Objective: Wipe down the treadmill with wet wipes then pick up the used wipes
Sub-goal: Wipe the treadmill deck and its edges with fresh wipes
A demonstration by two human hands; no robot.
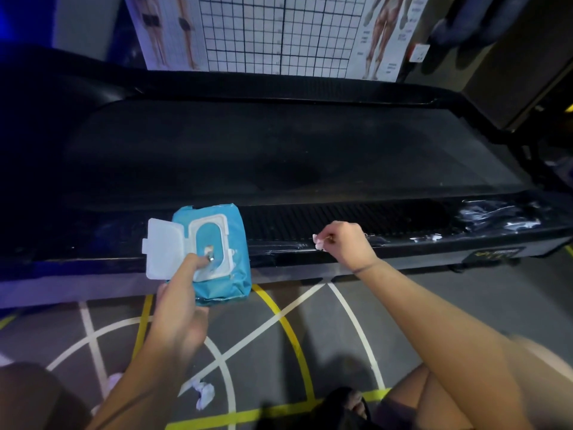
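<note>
Blue wipes pack (235,225), lid open, sits on the treadmill (279,156) rail in my left hand's (181,294) grip. My right hand (344,243) pinches a white wipe (319,242).

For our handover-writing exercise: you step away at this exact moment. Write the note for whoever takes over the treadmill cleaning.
Left hand holds the wipes pack, lid open, one finger in its opening.
Right hand pinches a small wipe at the treadmill's near side rail.
The pack rests on that rail. A crumpled used wipe lies on the floor; a second pale wad lies beside the left arm.
Done: wet streaks on the rail's right end suggest wiping there.
Left: probably the rest of the treadmill, then picking up the floor wipes.
</note>
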